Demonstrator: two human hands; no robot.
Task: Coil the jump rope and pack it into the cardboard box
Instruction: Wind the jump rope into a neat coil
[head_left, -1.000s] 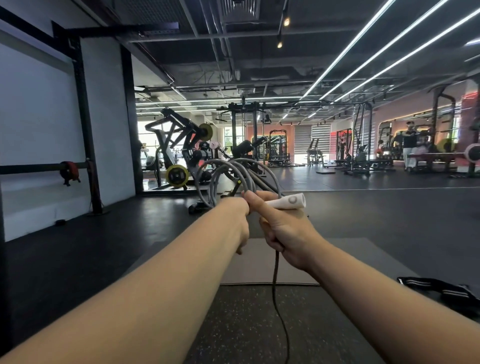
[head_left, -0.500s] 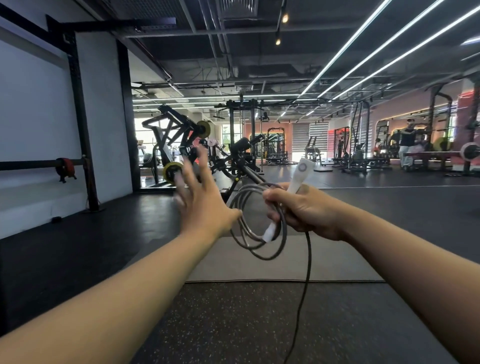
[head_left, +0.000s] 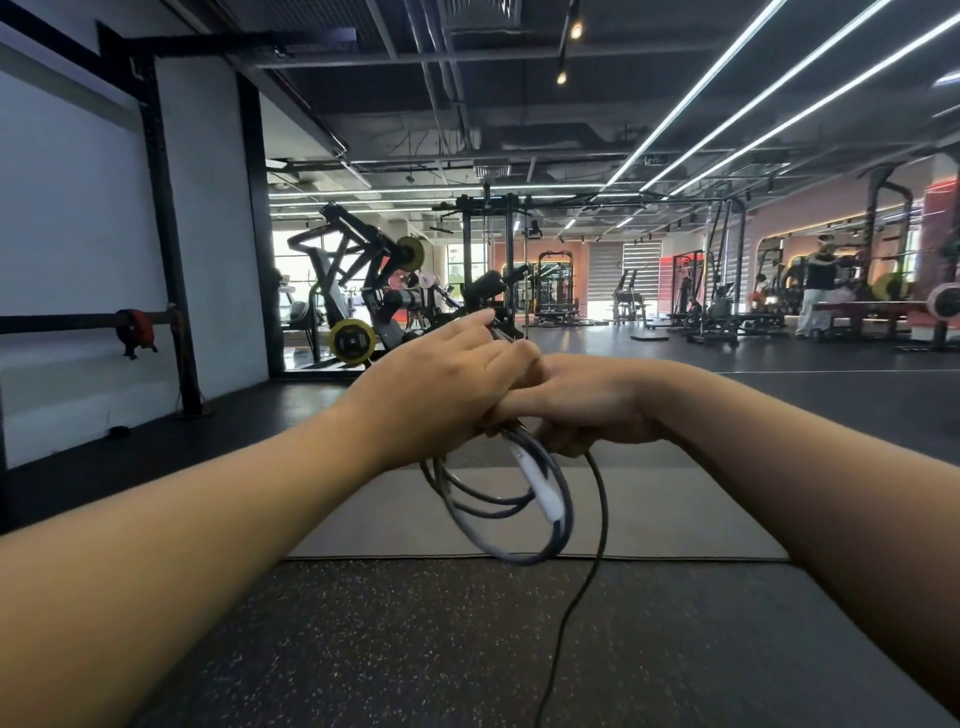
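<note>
Your left hand (head_left: 441, 384), spread open and clear of the rope half a second ago, now closes over your right hand (head_left: 587, 400), both clamped on the jump rope (head_left: 498, 512). Its loops and white handle (head_left: 537, 483) have swung from level to hanging below your fists, above the mat (head_left: 675, 514). One strand still trails to the floor, so coiling isn't finished; no cardboard box is in view.

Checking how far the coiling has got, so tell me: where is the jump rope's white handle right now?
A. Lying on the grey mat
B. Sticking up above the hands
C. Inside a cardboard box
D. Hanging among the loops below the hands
D: the white handle slants down through the coiled loops beneath the right hand and left hand, clear of the grey mat.
</note>
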